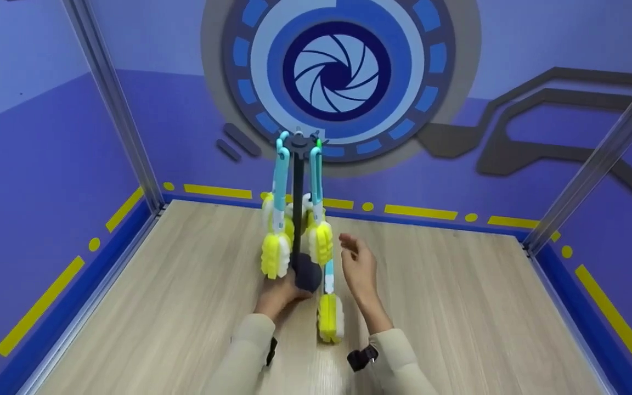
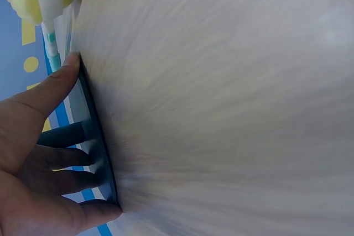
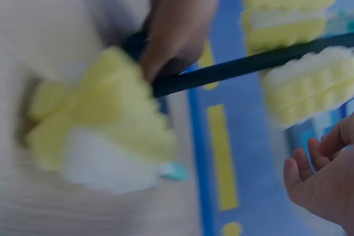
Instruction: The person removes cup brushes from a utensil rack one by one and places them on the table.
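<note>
A dark stand has a thin pole (image 1: 298,203), a hooked top (image 1: 300,144) and a round base (image 1: 308,273). My left hand (image 1: 280,296) grips the base; the left wrist view shows thumb and fingers spread across its rim (image 2: 99,147). Several sponge bottle brushes with turquoise handles and yellow-white heads (image 1: 276,255) hang from the top. One more brush (image 1: 329,321) is lower, between my forearms, and blurred in the right wrist view; whether it touches the table cannot be told. My right hand (image 1: 361,271) is beside the stand, fingers loosely bent, holding nothing.
The wooden tabletop (image 1: 447,307) spreads to both sides. A blue-purple printed panel (image 1: 173,126) closes the back, with side panels left and right. Metal posts (image 1: 124,104) stand at the back corners.
</note>
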`<action>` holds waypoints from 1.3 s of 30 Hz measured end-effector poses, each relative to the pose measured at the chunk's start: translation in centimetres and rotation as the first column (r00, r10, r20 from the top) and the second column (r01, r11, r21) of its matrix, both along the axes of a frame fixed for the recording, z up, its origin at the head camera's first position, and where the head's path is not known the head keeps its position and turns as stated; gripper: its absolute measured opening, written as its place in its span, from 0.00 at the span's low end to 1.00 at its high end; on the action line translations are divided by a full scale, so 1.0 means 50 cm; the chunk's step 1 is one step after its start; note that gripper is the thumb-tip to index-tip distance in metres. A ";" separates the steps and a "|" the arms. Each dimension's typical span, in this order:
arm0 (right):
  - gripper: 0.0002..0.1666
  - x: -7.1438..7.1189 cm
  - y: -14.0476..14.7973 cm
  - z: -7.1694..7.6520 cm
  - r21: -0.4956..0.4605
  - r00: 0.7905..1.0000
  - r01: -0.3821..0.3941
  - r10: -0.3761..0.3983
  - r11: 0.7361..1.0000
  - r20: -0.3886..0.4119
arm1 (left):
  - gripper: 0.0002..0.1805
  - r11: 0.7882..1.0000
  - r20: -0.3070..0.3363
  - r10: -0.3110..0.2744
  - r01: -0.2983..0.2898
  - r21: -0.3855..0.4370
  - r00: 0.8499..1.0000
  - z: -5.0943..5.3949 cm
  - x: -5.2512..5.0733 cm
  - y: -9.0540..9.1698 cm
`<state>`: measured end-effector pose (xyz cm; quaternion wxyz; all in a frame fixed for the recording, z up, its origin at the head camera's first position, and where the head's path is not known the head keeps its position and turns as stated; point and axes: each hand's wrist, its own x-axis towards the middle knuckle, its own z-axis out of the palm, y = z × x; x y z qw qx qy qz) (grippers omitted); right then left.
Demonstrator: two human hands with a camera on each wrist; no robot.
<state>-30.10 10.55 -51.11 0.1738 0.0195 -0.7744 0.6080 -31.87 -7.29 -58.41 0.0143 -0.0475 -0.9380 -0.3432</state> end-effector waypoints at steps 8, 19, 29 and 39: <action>0.25 0.012 -0.037 0.097 -0.045 0.977 -0.189 0.183 0.981 -0.107 | 0.49 0.994 -0.025 -0.026 0.023 -0.102 0.999 -0.005 -0.003 -0.004; 0.28 0.010 -0.078 0.135 0.022 0.953 -0.236 0.235 0.972 -0.189 | 0.55 0.999 -0.082 -0.050 0.049 -0.015 0.995 -0.010 0.003 -0.013; 0.25 -0.012 -0.082 0.153 0.017 0.963 -0.190 0.190 0.982 -0.193 | 0.56 0.994 -0.013 -0.053 0.054 0.090 0.998 -0.007 0.003 -0.010; 0.22 -0.026 -0.086 0.158 -0.023 0.970 -0.162 0.155 0.986 -0.185 | 0.57 0.994 -0.054 -0.067 0.071 0.084 0.996 0.001 0.017 -0.012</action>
